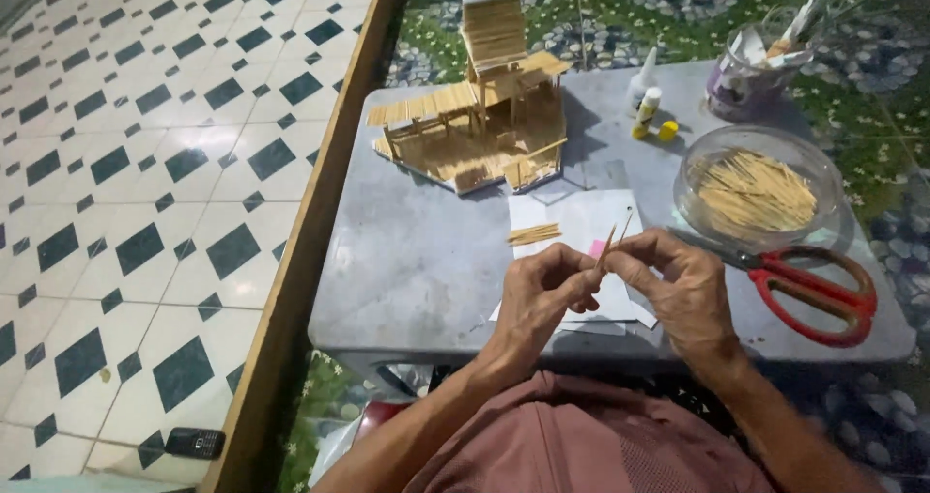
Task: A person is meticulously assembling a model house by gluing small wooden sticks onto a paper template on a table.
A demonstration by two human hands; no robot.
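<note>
Both hands meet over the table's (417,270) near edge: left hand (539,294) and right hand (678,285) each pinching a couple of thin wooden sticks (612,239), maybe toothpicks, hard to say. A stick house model (484,115) sits toward the far left corner, red scissors (819,285) by the right edge.

One stick-built model house (484,115), one pair of red-handled scissors (809,285), one clear bowl (758,191) of many toothpicks, two glue bottles (646,106), one yellow cap (668,131), one plastic jar (751,72), one mobile phone (194,443) on the floor, two toothpicks (612,241) held up
</note>
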